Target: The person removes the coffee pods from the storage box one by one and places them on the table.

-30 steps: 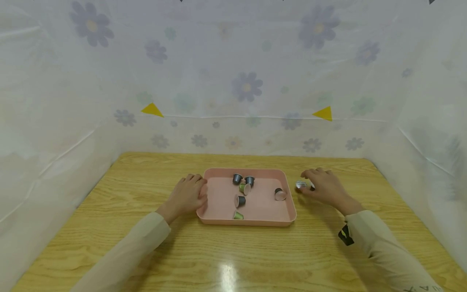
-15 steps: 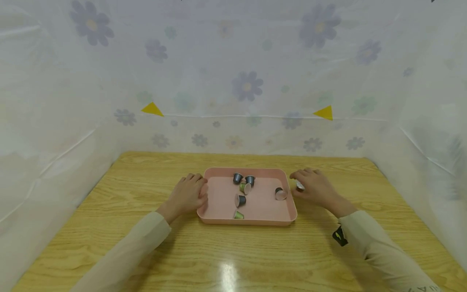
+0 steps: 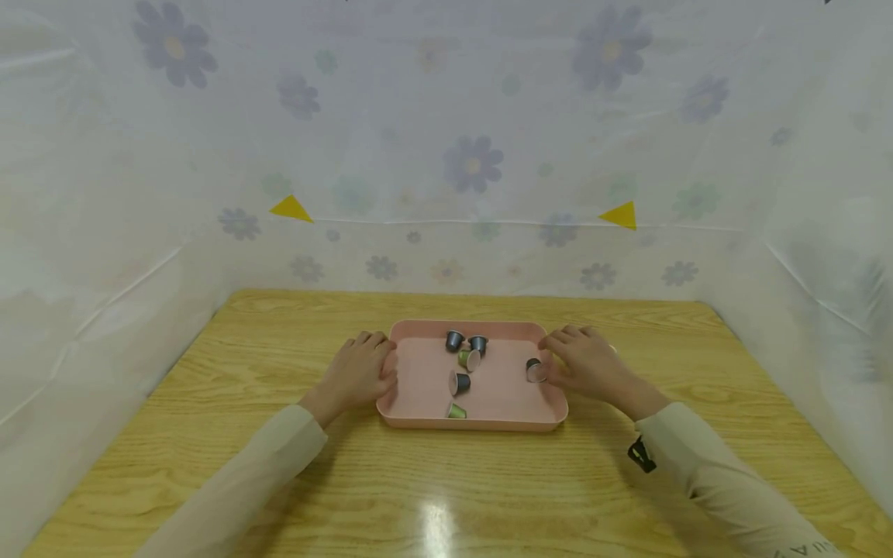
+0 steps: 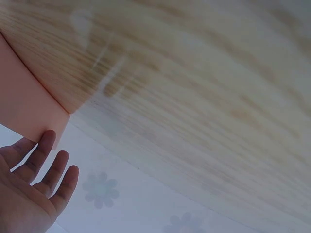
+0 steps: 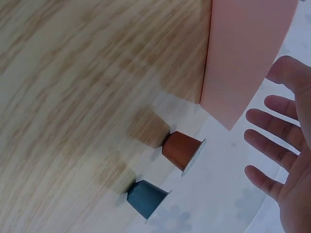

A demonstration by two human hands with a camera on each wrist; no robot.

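Pink tray [image 3: 498, 395] on the table [image 3: 432, 480], long axis left to right, lying between the hands; left hand [image 3: 356, 370] at its left short end, fingers loosely spread, touching the rim; right hand [image 3: 589, 363] at the opposite short end, fingers spread, reaching the rim; neither hand plainly nearer; six coffee pods [image 3: 461, 383] inside; brown pod [image 5: 181, 150] and teal pod [image 5: 146, 198] outside, on the table near the right hand.

Six capsules [image 3: 462, 384] lie in the tray [image 3: 501, 397], two more capsules [image 5: 180, 148] right of it.
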